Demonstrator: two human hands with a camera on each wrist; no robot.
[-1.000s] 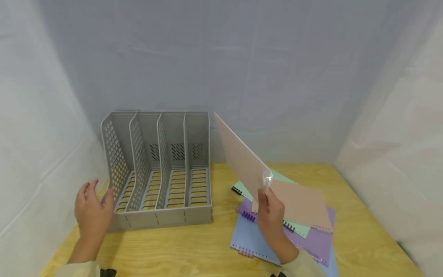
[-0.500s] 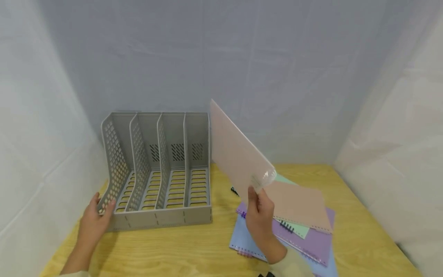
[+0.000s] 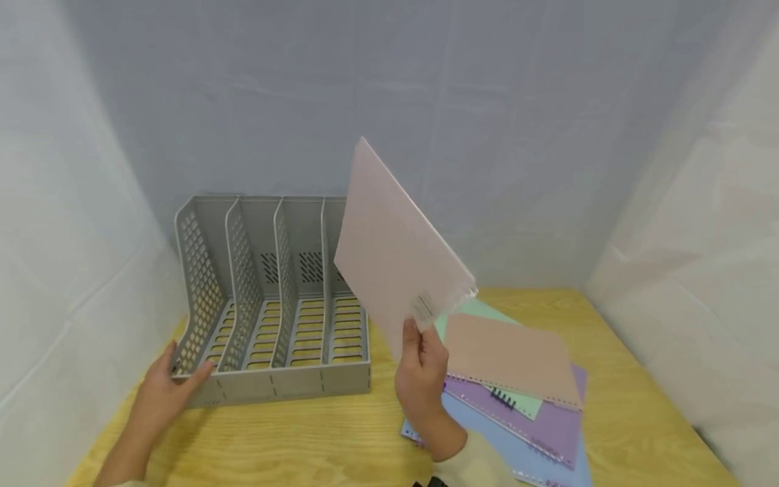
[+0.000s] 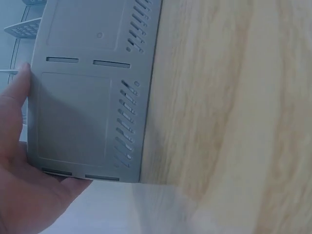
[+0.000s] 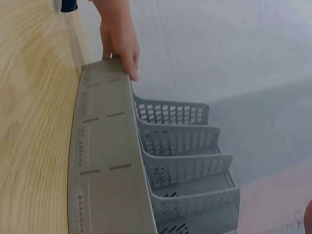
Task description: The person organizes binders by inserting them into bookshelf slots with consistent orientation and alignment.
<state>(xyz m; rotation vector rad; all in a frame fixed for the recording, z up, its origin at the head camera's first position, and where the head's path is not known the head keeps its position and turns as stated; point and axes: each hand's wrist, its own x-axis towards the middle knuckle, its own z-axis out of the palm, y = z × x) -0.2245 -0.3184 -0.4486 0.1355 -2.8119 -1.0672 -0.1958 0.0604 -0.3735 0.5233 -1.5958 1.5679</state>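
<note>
My left hand [image 3: 159, 396] grips the front left corner of a grey plastic file organizer [image 3: 292, 382]. In the left wrist view, its thumb [image 4: 19, 85] lies over the upper edge while the other fingers curl behind the end. My right hand [image 3: 421, 379] pinches a pale pink spiral notebook [image 3: 392, 250] by its lower corner, thumb on the cover near a barcode sticker. This notebook is raised and tilted, overlapping the organizer's rightmost slot in the head view. Its clear binding coils [image 5: 287, 223] show in the right wrist view. The organizer's upright dividers form several slots.
On the wooden table [image 3: 292, 446], right of the organizer, lies a loose pile: a pink notebook [image 3: 511, 358] on top, then a green one [image 3: 529, 407], a purple one [image 3: 562, 433] and a blue one [image 3: 487, 426]. White sheeting [image 3: 517, 135] walls the back and sides.
My left hand has come down onto the organizer's front corner and taken hold of it. My right hand has carried the pink notebook left and turned its cover more toward the head camera.
</note>
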